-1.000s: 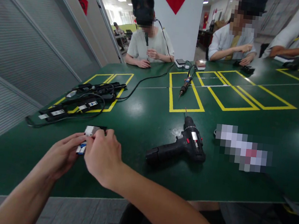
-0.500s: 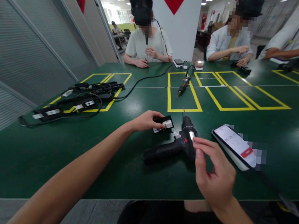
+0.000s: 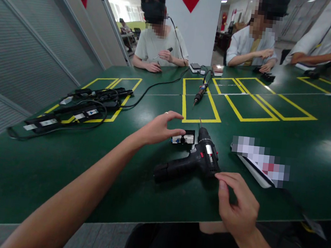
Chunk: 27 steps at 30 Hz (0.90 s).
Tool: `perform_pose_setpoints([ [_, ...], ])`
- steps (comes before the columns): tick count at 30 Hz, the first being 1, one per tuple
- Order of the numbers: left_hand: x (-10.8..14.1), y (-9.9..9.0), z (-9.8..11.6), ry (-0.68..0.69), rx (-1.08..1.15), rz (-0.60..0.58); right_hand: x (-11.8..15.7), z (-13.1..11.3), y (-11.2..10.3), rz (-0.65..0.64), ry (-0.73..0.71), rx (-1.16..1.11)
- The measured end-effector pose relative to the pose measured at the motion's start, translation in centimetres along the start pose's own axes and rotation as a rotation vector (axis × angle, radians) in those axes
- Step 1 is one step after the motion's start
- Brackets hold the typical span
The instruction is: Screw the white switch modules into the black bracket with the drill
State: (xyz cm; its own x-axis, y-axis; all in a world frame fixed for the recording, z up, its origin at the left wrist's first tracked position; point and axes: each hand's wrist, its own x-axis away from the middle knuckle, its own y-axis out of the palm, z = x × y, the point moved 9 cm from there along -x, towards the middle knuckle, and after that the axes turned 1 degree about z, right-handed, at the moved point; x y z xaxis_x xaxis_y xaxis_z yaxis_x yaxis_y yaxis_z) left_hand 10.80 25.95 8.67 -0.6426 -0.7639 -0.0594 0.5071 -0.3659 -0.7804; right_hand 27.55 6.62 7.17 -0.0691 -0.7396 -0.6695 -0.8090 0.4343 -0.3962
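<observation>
A black cordless drill point(image 3: 202, 153) lies on its side on the green table, its thin bit pointing away from me. Just beyond its handle is a small black-and-white block-like part point(image 3: 184, 138) resting on the table. My left hand point(image 3: 162, 128) is open beside this part, thumb and fingers apart, the thumb tip at the part's near-left edge. Close to the drill's rear end, my right hand point(image 3: 238, 206) has thumb and forefinger pinched together. Whatever may be between those fingertips is too small to make out.
A phone point(image 3: 257, 165) on a white base lies to the right. Black power strips and cables point(image 3: 93, 104) are at the left. Beyond the drill, a corded screwdriver-like tool point(image 3: 200, 93) lies in a yellow-taped rectangle. Several people sit across the table point(image 3: 110, 197).
My left hand has let go of the black-and-white part, which now lies flatter beside the drill. My right hand has shifted back towards the drill's rear end. The view has shifted slightly.
</observation>
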Motion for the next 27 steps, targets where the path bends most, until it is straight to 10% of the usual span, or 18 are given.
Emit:
perform_pose_setpoints([
  [7,8.9,6.2,4.9,-0.019,-0.471,0.049,0.7,-0.2,0.2,-0.042,-0.044,0.023],
  [14,9.3,8.2,4.3,-0.048,-0.5,0.117,3.3,-2.9,3.9,-0.272,-0.22,0.034],
  [21,10.7,7.6,6.6,0.006,-0.349,0.21,3.3,2.3,3.9,-0.236,0.36,0.038],
  [27,11.6,9.1,10.8,0.114,-0.031,0.313,1.2,2.7,1.6,0.012,0.51,-0.39],
])
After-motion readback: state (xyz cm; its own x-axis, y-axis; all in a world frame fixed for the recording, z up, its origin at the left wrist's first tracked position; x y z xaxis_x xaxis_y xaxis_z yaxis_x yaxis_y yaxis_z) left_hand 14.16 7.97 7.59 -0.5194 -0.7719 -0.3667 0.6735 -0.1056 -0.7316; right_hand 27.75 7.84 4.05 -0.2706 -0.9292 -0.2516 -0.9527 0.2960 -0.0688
